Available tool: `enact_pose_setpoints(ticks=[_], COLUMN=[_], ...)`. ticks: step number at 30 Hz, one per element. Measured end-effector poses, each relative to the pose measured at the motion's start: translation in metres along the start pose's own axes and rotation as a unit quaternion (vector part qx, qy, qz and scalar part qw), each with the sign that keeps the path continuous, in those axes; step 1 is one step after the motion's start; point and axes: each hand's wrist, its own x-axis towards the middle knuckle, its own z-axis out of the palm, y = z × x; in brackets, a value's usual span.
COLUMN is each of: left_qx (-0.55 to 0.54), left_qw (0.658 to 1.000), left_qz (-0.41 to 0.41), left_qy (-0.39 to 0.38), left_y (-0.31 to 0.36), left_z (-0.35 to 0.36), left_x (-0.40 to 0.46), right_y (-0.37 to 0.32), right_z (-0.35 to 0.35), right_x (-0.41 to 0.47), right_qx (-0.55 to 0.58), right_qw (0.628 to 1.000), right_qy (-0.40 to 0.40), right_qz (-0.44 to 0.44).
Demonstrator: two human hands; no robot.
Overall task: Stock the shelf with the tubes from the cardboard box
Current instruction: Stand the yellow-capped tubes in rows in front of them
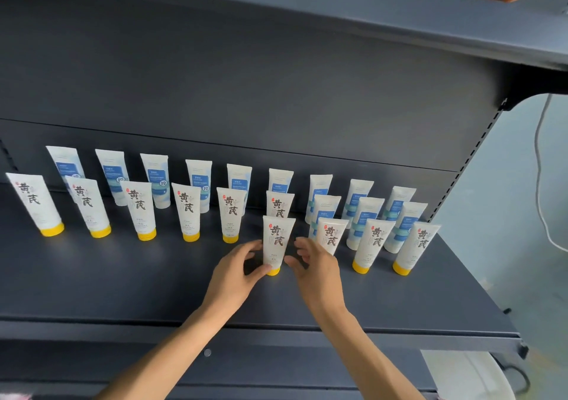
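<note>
Yellow-capped tube (277, 243) stood on the dark shelf (123, 283), long axis near vertical, cap down, crimped end up, label facing the camera. Left hand (238, 269) grasped its lower part, thumb and fingertips curled round above the cap. Right hand (313, 264) sat just beside it, fingers loosely curled; contact could not be told. Matching tubes in a row (187, 212) either side, blue-labelled tubes (158, 180) behind.

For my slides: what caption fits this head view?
Both hands, left and right, steady a yellow-capped tube on the shelf.
</note>
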Motion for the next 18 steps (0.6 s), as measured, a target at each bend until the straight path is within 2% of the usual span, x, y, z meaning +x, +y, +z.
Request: enact_pose_setpoints(ticks=[4, 6, 9, 12, 18], left_qx=[0.063, 0.097, 0.148, 0.172, 0.157], left_qw=[0.993, 0.987, 0.974, 0.966, 0.959], left_qz=[0.04, 0.085, 0.154, 0.189, 0.235], left_qy=[0.086, 0.097, 0.081, 0.04, -0.028], left_y=[0.002, 0.007, 0.024, 0.044, 0.09], left_z=[-0.004, -0.003, 0.004, 0.022, 0.072], left_x=[-0.029, -0.04, -0.05, -0.054, -0.062], right_y=[0.015, 0.021, 0.031, 0.042, 0.071], right_z=[-0.025, -0.04, -0.066, -0.094, -0.15], right_x=[-0.023, -0.033, -0.044, -0.056, -0.09], right_qx=[-0.056, -0.09, -0.133, -0.18, -0.215], right_qw=[0.995, 0.988, 0.975, 0.962, 0.958], right_qy=[-0.007, -0.014, -0.012, -0.003, 0.026], right_qz=[-0.082, -0.127, -0.176, -0.205, -0.186])
